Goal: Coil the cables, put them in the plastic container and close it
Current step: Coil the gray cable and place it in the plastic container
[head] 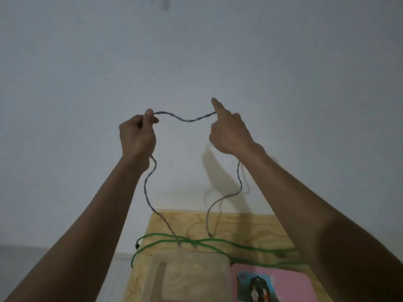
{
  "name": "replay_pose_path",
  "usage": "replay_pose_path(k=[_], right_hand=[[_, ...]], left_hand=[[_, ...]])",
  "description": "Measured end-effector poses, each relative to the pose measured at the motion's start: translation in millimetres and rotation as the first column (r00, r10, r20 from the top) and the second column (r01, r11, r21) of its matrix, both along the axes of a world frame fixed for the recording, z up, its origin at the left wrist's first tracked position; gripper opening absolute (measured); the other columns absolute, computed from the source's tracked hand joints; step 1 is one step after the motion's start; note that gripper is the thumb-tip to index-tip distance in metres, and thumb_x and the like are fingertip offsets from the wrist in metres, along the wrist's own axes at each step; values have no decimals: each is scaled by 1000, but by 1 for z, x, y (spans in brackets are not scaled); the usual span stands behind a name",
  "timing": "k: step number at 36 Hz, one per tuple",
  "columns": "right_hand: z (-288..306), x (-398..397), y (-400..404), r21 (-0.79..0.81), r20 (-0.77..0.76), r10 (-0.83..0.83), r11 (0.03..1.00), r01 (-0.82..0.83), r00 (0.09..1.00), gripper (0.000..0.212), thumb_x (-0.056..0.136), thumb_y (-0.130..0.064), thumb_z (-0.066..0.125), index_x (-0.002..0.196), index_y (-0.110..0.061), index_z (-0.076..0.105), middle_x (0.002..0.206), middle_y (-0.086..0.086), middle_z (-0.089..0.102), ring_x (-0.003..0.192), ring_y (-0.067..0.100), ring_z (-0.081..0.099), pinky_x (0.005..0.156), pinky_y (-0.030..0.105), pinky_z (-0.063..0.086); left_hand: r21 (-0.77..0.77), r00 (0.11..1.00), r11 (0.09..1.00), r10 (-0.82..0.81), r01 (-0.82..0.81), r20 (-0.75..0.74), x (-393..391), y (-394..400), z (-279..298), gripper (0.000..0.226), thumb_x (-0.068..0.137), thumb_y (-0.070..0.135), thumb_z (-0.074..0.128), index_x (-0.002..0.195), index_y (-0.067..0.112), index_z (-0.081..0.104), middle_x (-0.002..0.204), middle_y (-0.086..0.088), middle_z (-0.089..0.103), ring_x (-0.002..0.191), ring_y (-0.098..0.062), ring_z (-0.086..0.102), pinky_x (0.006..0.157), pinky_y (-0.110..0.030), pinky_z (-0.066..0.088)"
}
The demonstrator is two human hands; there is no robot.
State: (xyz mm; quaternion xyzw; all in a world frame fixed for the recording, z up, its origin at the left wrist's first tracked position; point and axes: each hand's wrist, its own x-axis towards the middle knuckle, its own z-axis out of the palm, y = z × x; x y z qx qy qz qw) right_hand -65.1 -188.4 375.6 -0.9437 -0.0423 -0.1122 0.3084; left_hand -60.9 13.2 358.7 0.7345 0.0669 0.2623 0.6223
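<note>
Hands are holding a grey cable (pixel 187 118) up before the wall — the left hand (pixel 137 136) is pinching it in a closed fist, the right hand (pixel 229 131) is gripping it with its forefinger pointing up. Both ends are hanging toward the tabletop's (pixel 250 227) far edge, where a green cable (pixel 229 244) is lying behind the clear plastic container (pixel 189 277) and pink lid (pixel 290 280).

Two hands (pixel 137 136) (pixel 229 131), one grey cable (pixel 185 118), one green cable (pixel 218 241), one plastic container (pixel 189 277), one pink lid (pixel 290 282).
</note>
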Motion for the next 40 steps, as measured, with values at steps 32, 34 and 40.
replay_pose_path(k=[32, 34, 40], right_hand=[[-37, -12, 102, 755, -86, 264, 646, -110, 961, 12, 93, -16, 69, 93, -5, 73, 81, 6, 75, 63, 14, 66, 55, 25, 51], [-32, -7, 106, 784, -107, 285, 613, -95, 953, 16, 94, -18, 67, 95, -2, 72, 82, 6, 75, 64, 14, 64, 56, 25, 50], [-1, 11, 106, 921, -84, 264, 389, -26, 961, 18, 95, -14, 67, 102, 2, 70, 76, 4, 70, 58, 11, 57, 57, 22, 51]], left_hand=[[-111, 634, 710, -679, 696, -369, -50, 64, -43, 63, 101, 55, 33, 113, 3, 66, 101, -19, 75, 97, -29, 73, 96, -41, 53], [-148, 636, 705, -695, 693, -334, -54, 73, -49, 52, 103, 44, 39, 111, -1, 64, 94, -21, 72, 91, -31, 72, 95, -43, 55], [-173, 542, 642, -738, 747, -401, -66, 96, -63, 33, 105, 27, 44, 94, 0, 62, 77, -17, 63, 73, -30, 63, 84, -44, 55]])
